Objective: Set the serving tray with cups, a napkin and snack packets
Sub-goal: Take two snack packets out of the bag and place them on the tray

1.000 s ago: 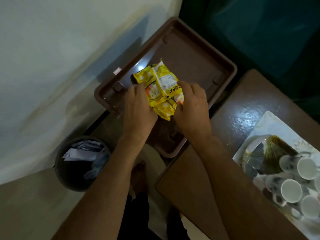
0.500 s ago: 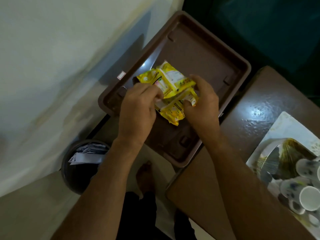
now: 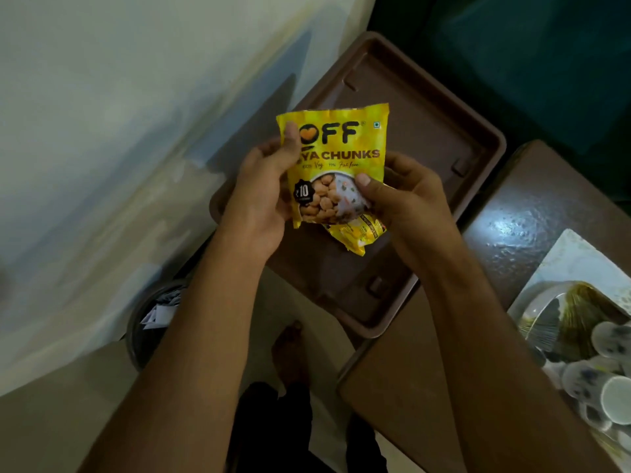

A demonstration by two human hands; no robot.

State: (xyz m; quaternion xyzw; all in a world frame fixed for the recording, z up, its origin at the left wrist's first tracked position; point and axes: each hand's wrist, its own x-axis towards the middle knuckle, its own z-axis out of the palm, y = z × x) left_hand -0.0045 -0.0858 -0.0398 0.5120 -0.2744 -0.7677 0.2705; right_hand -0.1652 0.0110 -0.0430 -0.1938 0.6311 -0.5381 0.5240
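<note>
A yellow snack packet (image 3: 336,158) printed "SOYA CHUNKS" is held upright, front towards me, above the brown serving tray (image 3: 440,131). My left hand (image 3: 263,189) grips its left edge, thumb on the top corner. My right hand (image 3: 406,196) pinches its lower right side. A second yellow packet (image 3: 356,235) sticks out below, under my right hand. Several white patterned cups (image 3: 611,394) lie at the far right edge on a pale cloth (image 3: 563,257).
The tray sits beside a brown table (image 3: 512,227). A glossy bowl-like dish (image 3: 560,319) sits by the cups. A dark waste bin (image 3: 150,322) with paper stands on the floor at left, near a pale wall. My bare foot (image 3: 290,353) is below the tray.
The packets, bunched low over the tray before, have been lifted and turned so one packet's front faces me. Both hands rose with them.
</note>
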